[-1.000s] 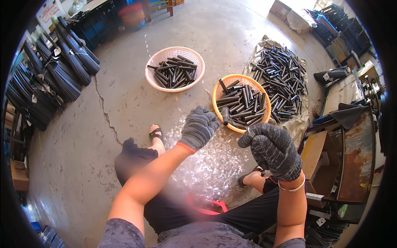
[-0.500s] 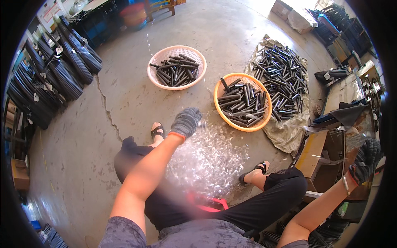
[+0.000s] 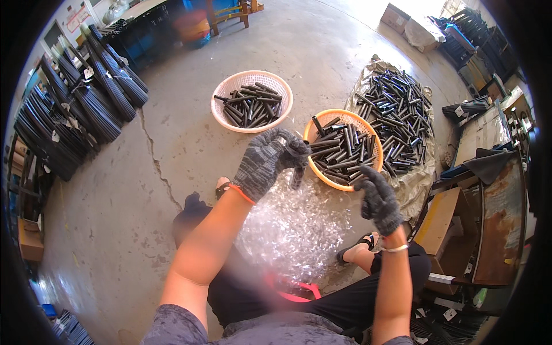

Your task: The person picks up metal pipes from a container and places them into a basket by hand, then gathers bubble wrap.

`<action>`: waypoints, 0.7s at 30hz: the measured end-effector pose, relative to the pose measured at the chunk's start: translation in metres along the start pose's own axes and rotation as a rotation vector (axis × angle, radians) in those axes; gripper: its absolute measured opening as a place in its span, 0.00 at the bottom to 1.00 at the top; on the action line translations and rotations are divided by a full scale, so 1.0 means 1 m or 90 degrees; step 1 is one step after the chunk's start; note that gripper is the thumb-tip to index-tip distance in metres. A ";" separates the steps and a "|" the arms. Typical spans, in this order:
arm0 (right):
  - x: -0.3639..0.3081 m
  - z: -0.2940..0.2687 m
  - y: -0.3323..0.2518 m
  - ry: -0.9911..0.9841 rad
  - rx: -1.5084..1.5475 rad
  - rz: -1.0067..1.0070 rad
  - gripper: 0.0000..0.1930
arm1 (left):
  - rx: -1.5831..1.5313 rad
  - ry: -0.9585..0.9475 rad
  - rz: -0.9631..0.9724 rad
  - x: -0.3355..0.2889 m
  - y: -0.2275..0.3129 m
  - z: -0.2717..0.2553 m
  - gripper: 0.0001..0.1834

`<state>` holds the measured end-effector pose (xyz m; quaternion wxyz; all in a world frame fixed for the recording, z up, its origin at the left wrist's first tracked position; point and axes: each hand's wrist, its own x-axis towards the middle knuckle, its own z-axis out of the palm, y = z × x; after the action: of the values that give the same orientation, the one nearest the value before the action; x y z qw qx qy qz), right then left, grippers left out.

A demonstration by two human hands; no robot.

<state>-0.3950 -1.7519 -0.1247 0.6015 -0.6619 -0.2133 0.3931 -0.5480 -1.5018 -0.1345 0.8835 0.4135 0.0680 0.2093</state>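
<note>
My left hand (image 3: pixel 267 160), in a grey knitted glove with an orange cuff, is raised over the floor just left of the orange basket (image 3: pixel 378 155). Its thumb and fingers are pinched together; what they hold, if anything, is too small to make out. My right hand (image 3: pixel 378 200), in a matching glove, hovers by that basket's near right rim with its fingers curled together. Nothing I can name shows in it. Short black tubes (image 3: pixel 339 144) fill the basket. Beneath and between my hands lies a pile of shiny clear scraps (image 3: pixel 290 224) on the floor.
A pink basket (image 3: pixel 253 127) of similar tubes (image 3: pixel 250 106) stands farther back. Many more tubes (image 3: pixel 397 118) lie on a cloth sheet (image 3: pixel 417 192) at right. A cardboard box (image 3: pixel 440 215) and rusty bench (image 3: pixel 500 224) are close on my right. Bundled long rods (image 3: pixel 86 103) stand left.
My right hand has come in from the bench at the far right toward the orange basket. My left hand has moved slightly right and up, and now pinches. The view has shifted slightly.
</note>
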 end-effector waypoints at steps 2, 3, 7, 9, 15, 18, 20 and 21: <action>0.034 0.015 0.047 -0.003 -0.001 -0.086 0.24 | -0.040 -0.039 0.004 0.002 -0.004 0.010 0.13; 0.053 0.021 0.074 0.038 -0.118 -0.199 0.26 | -0.071 -0.076 -0.014 0.005 -0.010 0.010 0.14; 0.071 0.089 0.041 -0.221 0.063 -0.134 0.35 | -0.032 -0.072 -0.029 -0.005 -0.012 0.007 0.13; 0.071 0.112 0.033 -0.220 0.109 -0.231 0.28 | 0.090 -0.051 0.003 -0.005 -0.010 0.012 0.12; 0.089 0.029 0.044 0.077 0.180 -0.165 0.10 | 0.581 -0.649 -0.191 -0.025 0.025 0.034 0.25; 0.057 0.027 0.001 0.020 0.100 -0.087 0.14 | 0.746 -0.533 -0.059 -0.029 0.017 0.015 0.19; 0.047 0.041 -0.007 -0.023 0.062 -0.097 0.16 | 0.637 -0.291 -0.087 -0.021 0.015 0.000 0.13; 0.035 0.045 -0.019 -0.027 -0.021 -0.031 0.17 | 0.575 -0.144 -0.121 -0.017 0.020 0.001 0.11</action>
<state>-0.4052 -1.6939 -0.1138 0.5953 -0.6581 -0.2484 0.3884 -0.5691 -1.4983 -0.1198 0.6324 0.7684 0.0930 0.0308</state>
